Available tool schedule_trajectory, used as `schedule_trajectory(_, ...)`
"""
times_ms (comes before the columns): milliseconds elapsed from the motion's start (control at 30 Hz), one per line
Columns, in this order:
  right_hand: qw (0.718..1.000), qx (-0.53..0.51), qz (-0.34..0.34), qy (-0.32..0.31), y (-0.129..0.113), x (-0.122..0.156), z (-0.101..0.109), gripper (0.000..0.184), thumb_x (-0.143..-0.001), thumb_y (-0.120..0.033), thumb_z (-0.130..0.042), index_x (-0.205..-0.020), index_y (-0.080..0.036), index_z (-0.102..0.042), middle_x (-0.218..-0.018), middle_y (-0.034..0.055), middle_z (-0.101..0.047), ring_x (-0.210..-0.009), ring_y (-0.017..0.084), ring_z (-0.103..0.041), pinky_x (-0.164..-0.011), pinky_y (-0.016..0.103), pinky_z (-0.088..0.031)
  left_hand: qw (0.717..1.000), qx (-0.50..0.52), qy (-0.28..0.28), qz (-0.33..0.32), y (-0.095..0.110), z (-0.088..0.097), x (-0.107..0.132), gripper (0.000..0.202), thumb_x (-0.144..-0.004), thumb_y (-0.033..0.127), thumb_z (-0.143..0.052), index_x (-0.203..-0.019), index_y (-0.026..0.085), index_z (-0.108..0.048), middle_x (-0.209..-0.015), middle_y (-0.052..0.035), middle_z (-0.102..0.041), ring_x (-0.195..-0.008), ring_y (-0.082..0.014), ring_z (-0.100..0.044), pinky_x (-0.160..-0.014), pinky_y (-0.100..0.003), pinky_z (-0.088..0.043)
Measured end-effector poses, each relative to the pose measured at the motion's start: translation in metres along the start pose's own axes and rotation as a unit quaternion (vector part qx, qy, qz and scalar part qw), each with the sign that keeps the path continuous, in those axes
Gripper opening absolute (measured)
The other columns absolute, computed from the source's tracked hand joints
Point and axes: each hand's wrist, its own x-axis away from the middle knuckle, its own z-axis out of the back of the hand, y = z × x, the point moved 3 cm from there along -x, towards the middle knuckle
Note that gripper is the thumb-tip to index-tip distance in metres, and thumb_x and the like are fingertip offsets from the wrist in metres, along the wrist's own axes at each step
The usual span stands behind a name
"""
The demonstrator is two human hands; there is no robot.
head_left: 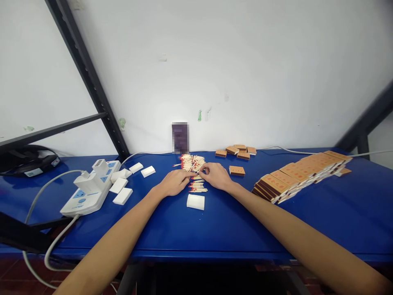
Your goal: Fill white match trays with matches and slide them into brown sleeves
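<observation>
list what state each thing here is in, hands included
match pile: loose, jumbled
nearer matches: side by side, red heads leftward
left hand: at the matches, grip unclear
right hand: at the matches, grip unclear
front white piece: lying flat
lone matchbox: lying flat
rear matchboxes: loosely clustered
right-side matchboxes: stacked, slanting
power strip: chargers plugged in

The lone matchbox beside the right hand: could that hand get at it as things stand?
Likely yes: nothing appears to stand between the right hand and the matchbox, though the hand's fingers are at the matches.
</observation>
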Motion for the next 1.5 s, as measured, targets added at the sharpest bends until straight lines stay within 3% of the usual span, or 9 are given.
schedule_trajectory(200,0.999,-0.032,-0.012,-0.005,0.003,-0.002,-0.001,0.016,-0.079,-0.031,-0.057,-0.078,-0.023,-0.071,-0.068,-0.0008,-0.065,-0.061,0.012,-0.053,-0.053,0.023,-0.029,1.000,0.001,0.002,-0.001,0.001,0.001,0.000,0.043,-0.093,0.023,-0.032,-0.129,0.026,-0.057,-0.120,-0.0038,-0.065,-0.107,-0.0211,-0.060,-0.091,-0.034,-0.046)
schedule_trajectory(367,0.995,-0.083,0.034,-0.033,0.007,0.002,0.007,0.016,-0.077,-0.028,-0.056,-0.072,-0.019,-0.068,-0.058,-0.0026,-0.058,-0.054,0.010,-0.048,-0.054,0.023,-0.032,1.000,0.015,0.007,0.005,0.001,0.001,0.001,0.042,-0.094,0.024,-0.032,-0.128,0.024,-0.056,-0.119,-0.0041,-0.065,-0.105,-0.0201,-0.060,-0.090,-0.032,-0.045)
schedule_trajectory(533,0.988,-0.105,0.096,-0.067,0.010,0.010,0.010,0.018,-0.080,-0.029,-0.054,-0.073,-0.017,-0.066,-0.056,-0.0042,-0.052,-0.051,0.009,-0.043,-0.054,0.022,-0.031,0.999,0.027,0.023,0.029,0.000,0.003,0.002,0.036,-0.094,0.027,-0.033,-0.124,0.021,-0.053,-0.097,-0.0049,-0.068,-0.087,-0.0198,-0.062,-0.078,-0.030,-0.046)
schedule_trajectory(667,0.987,-0.113,0.096,-0.063,0.011,0.008,0.009,0.020,-0.083,-0.032,-0.053,-0.083,-0.017,-0.067,-0.057,-0.0041,-0.052,-0.052,0.010,-0.043,-0.054,0.022,-0.031,0.999,0.025,0.026,0.037,0.001,0.004,0.003,0.033,-0.094,0.026,-0.032,-0.122,0.020,-0.049,-0.086,-0.0038,-0.066,-0.077,-0.0201,-0.061,-0.072,-0.030,-0.045)
schedule_trajectory(800,0.992,-0.088,0.093,-0.025,0.010,-0.005,0.008,0.023,-0.086,-0.029,-0.052,-0.099,-0.017,-0.067,-0.061,-0.0028,-0.056,-0.055,0.011,-0.047,-0.057,0.022,-0.033,0.999,0.014,0.021,0.028,0.002,0.004,0.004,0.035,-0.092,0.022,-0.034,-0.123,0.023,-0.049,-0.090,-0.0038,-0.066,-0.081,-0.0202,-0.061,-0.074,-0.030,-0.045)
schedule_trajectory(900,0.991,-0.048,0.117,-0.051,0.007,-0.017,0.005,0.024,-0.086,-0.023,-0.053,-0.104,-0.017,-0.067,-0.062,-0.0025,-0.057,-0.057,0.012,-0.048,-0.059,0.022,-0.033,1.000,0.007,0.020,0.020,0.002,0.004,0.004,0.038,-0.091,0.020,-0.034,-0.126,0.023,-0.050,-0.095,-0.0043,-0.066,-0.086,-0.0202,-0.062,-0.076,-0.030,-0.046)
schedule_trajectory(1033,0.986,-0.020,0.140,-0.086,0.003,-0.025,0.003,0.021,-0.087,-0.020,-0.052,-0.101,-0.018,-0.067,-0.063,-0.0020,-0.057,-0.058,0.011,-0.048,-0.059,0.022,-0.031,1.000,0.004,0.020,0.010,0.004,0.005,0.005,0.038,-0.091,0.020,-0.033,-0.125,0.022,-0.051,-0.097,-0.0046,-0.067,-0.088,-0.0206,-0.062,-0.079,-0.031,-0.046)
schedule_trajectory(1333,0.981,0.030,0.168,-0.090,-0.002,-0.026,0.000,0.020,-0.086,-0.013,-0.050,-0.097,-0.017,-0.067,-0.073,0.0027,-0.063,-0.067,0.013,-0.053,-0.061,0.022,-0.031,1.000,-0.001,0.021,0.006,0.002,0.003,0.005,0.039,-0.091,0.021,-0.033,-0.127,0.020,-0.051,-0.109,-0.0065,-0.066,-0.096,-0.0216,-0.061,-0.086,-0.033,-0.046)
schedule_trajectory(1500,0.977,0.055,0.188,-0.086,-0.007,-0.024,0.000,0.021,-0.087,-0.012,-0.046,-0.094,-0.017,-0.065,-0.084,0.0060,-0.066,-0.078,0.016,-0.056,-0.064,0.023,-0.032,1.000,0.001,0.020,0.008,0.002,0.004,0.006,0.040,-0.091,0.020,-0.033,-0.127,0.020,-0.049,-0.107,-0.0063,-0.066,-0.094,-0.0210,-0.061,-0.084,-0.032,-0.046)
